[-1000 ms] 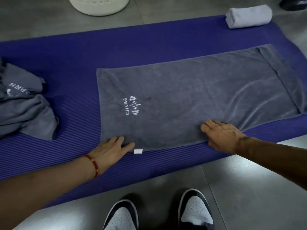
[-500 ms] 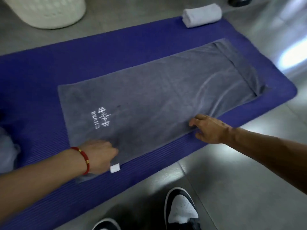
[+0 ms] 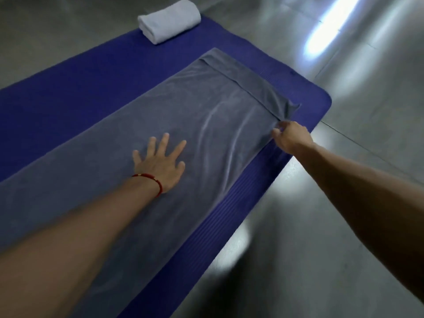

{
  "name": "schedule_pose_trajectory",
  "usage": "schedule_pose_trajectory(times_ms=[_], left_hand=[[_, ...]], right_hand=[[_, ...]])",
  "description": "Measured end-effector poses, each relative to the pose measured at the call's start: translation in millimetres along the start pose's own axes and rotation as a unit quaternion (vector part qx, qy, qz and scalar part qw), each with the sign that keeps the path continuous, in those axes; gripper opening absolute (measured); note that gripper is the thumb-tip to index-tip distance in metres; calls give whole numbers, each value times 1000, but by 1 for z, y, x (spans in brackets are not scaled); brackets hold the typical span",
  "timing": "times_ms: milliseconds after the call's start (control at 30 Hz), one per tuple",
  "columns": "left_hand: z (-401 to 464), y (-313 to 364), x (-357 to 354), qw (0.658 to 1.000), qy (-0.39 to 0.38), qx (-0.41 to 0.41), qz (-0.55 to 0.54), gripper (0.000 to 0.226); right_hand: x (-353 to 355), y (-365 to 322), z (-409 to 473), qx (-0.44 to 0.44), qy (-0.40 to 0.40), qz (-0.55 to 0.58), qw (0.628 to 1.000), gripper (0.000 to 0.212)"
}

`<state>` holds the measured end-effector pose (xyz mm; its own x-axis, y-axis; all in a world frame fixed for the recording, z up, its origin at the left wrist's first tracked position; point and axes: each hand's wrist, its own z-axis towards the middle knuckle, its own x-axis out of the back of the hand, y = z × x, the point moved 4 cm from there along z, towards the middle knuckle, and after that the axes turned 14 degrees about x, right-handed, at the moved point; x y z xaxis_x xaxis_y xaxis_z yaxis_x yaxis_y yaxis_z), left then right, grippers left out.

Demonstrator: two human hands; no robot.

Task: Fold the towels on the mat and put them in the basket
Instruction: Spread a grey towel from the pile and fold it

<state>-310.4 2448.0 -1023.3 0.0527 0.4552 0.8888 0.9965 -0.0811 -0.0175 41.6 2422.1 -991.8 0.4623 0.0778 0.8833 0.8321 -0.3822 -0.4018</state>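
A grey towel [image 3: 206, 104] lies spread lengthwise on the blue mat [image 3: 75, 81]. My left hand [image 3: 160, 161] rests flat on the towel's middle, fingers spread, a red bracelet at the wrist. At the towel's near right edge my right hand [image 3: 291, 138] pinches the cloth just below the folded-over end band, and the corner there is rumpled. The basket is out of view.
A rolled white towel [image 3: 169, 18] lies at the mat's far end. Grey tiled floor [image 3: 344, 226] surrounds the mat, with bright glare at the upper right. The mat's rounded corner is just beyond my right hand.
The view swung right along the towel. My left hand moved from the near edge onto the towel's middle, and my right hand slid along the edge to the far corner and pinched it.
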Motion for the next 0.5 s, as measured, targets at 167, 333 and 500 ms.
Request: schedule_pose_trajectory(times_ms=[167,333,500], left_hand=[[35,6,-27,994,93,45,-44,59],[36,5,-38,985,160,34,-45,61],[36,3,-40,984,169,27,-41,62]], right_hand=[[-19,41,47,-168,133,16,977,63],[-14,71,84,-220,172,18,960,64],[-8,97,96,-218,211,35,952,53]])
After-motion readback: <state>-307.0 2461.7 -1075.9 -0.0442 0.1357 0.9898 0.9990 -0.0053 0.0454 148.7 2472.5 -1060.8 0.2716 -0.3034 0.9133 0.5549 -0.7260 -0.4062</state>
